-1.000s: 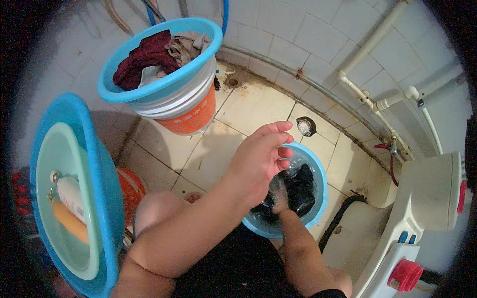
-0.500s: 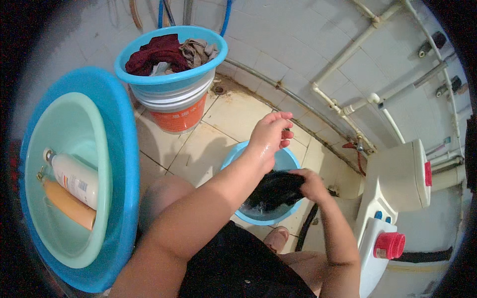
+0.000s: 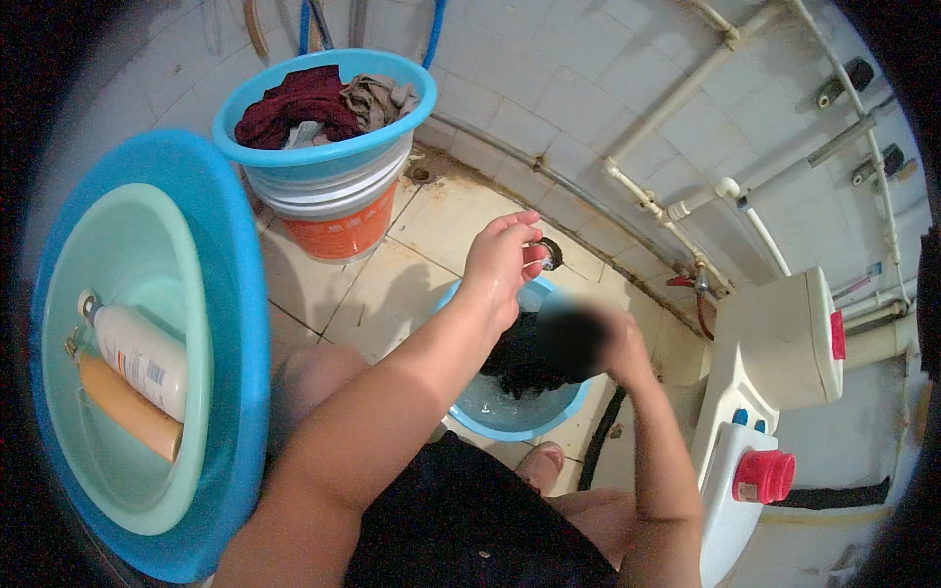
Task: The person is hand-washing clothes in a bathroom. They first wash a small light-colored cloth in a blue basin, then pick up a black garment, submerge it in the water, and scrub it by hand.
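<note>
A light-blue basin [image 3: 520,431] with water in it stands on the floor in front of me. My right hand [image 3: 629,351] grips a black cloth [image 3: 529,367] at the basin's right side, and the cloth hangs down into the water. A blurred patch covers part of the cloth and the fingers beside it. Over the basin's far left rim I hold up my left hand [image 3: 502,260], its fingers loosely bent and apart, with nothing seen in them. Just past those fingertips a dark round thing [image 3: 553,255] shows at floor level; its kind is unclear.
At the far left, a blue basin of clothes [image 3: 338,152] rests on an orange-and-white bucket [image 3: 338,235]. Nearer left, a pale-green basin [image 3: 118,500] with two bottles sits inside a large blue basin [image 3: 235,392]. A toilet [image 3: 774,343] and wall pipes [image 3: 676,122] are at the right.
My left hand stays raised, its fingers a little more bent. The black cloth has shifted in my right hand, and more water shows at the basin's near side. The view has moved slightly.
</note>
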`<state>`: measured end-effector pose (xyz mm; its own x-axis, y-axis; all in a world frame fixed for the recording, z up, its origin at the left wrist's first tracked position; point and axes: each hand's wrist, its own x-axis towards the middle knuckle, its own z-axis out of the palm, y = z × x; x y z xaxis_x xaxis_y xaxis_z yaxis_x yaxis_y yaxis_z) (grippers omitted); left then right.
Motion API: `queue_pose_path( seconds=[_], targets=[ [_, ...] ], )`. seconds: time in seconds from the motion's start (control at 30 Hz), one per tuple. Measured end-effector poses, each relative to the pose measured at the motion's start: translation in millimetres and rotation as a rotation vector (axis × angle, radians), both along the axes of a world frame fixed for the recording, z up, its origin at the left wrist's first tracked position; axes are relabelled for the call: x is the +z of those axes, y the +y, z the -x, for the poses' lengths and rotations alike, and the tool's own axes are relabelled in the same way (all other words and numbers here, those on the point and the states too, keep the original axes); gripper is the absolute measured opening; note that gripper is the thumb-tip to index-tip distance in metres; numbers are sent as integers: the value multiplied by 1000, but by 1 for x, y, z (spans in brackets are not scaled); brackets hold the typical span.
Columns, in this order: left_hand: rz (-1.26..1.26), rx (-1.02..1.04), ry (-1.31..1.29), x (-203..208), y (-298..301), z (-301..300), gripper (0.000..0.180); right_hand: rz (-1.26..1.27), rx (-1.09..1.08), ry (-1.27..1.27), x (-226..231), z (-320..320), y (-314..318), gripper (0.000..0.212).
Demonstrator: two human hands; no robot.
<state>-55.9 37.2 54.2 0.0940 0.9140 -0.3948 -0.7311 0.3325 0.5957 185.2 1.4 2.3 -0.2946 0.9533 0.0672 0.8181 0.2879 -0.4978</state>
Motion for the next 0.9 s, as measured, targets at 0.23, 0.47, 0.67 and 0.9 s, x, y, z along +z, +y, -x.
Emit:
queue_pose_path(
  seconds=[0.23,0.47,0.67,0.9],
  targets=[
    [41,19,-10,-6,9,-3,27,283,-26,-346,-180,1,-9,90],
    [4,-30,-41,-1,4,-2,26,577,-5,-570,-224,51,-58,81],
    [11,-111,-23,-3,6,-10,25,788,-47,-434,-186,51,-26,62],
    [-104,-344,176,-7,-4,-16,25,671,-604,914,-48,3,4,33]
  ],
)
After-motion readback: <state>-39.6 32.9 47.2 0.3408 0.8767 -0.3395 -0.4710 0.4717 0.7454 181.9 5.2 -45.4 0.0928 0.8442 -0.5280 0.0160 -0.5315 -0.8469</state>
